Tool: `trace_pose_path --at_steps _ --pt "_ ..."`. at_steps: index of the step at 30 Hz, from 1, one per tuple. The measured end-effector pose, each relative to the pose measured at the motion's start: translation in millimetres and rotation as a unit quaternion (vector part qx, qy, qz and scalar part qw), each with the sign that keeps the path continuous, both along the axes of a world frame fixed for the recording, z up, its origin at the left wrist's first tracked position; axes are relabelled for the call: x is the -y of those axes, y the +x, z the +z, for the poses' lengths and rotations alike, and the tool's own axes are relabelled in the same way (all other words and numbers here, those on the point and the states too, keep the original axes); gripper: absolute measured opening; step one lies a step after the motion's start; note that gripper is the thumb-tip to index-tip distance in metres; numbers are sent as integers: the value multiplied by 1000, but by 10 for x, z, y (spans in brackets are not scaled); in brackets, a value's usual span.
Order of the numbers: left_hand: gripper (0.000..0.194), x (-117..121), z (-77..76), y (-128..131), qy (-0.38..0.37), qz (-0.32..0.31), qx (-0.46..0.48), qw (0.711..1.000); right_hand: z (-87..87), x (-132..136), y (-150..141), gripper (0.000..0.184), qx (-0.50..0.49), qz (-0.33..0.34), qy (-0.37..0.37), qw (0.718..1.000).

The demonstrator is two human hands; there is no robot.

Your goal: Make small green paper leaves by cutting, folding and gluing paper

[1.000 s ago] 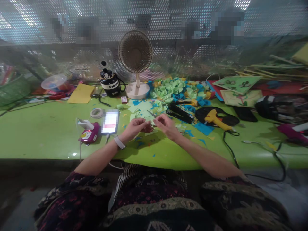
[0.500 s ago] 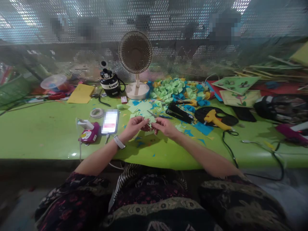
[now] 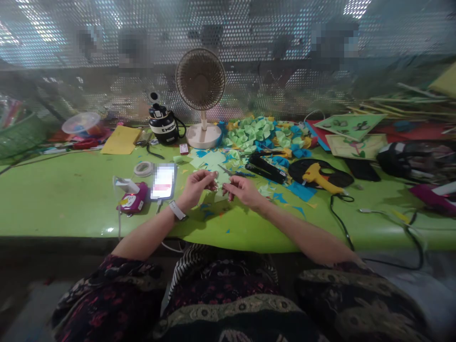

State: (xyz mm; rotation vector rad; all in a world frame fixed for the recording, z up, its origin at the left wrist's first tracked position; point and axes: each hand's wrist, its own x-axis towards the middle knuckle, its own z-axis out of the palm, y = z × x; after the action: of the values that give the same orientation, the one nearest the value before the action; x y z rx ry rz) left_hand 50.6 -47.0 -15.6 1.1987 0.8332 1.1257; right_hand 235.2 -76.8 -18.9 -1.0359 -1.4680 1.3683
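Both my hands hover just above the front part of the table, with a small gap between them. My left hand (image 3: 198, 189), wearing a white wristband, is closed in a pinch at the left edge of a piece of light green paper (image 3: 221, 178). From the other side my right hand (image 3: 243, 191) pinches at the same paper with thumb and fingers. Its outline blends into the light green sheets (image 3: 208, 159) behind it. Scissors (image 3: 235, 173) lie just past my right fingers. Beyond them is a black stapler (image 3: 266, 168).
A heap of folded green, blue and yellow paper pieces (image 3: 256, 132) sits behind. Left are a phone (image 3: 163, 181), tape roll (image 3: 143, 168) and purple device (image 3: 133, 199). A fan (image 3: 203, 135) and black jug (image 3: 164, 127) stand behind. A yellow glue gun (image 3: 318, 177) with a cord lies right.
My hands have drawn slightly apart, the left going a little left and the right fingers opening out a bit. The things on the table stay put.
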Motion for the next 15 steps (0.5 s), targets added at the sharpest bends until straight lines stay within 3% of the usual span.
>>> trace_pose_path --at_steps 3,6,12,15 --pt "42 -49 15 -31 -22 38 32 999 5 18 -3 40 -6 -34 -2 999" --pt "45 -39 10 -2 -43 -6 12 999 1 28 -17 38 -12 -66 4 998" --pt "38 15 20 38 -31 -34 -19 999 -17 49 -13 30 20 -21 9 1000" --pt "40 -3 45 -5 -60 -48 -13 997 -25 55 37 22 59 -20 59 996"
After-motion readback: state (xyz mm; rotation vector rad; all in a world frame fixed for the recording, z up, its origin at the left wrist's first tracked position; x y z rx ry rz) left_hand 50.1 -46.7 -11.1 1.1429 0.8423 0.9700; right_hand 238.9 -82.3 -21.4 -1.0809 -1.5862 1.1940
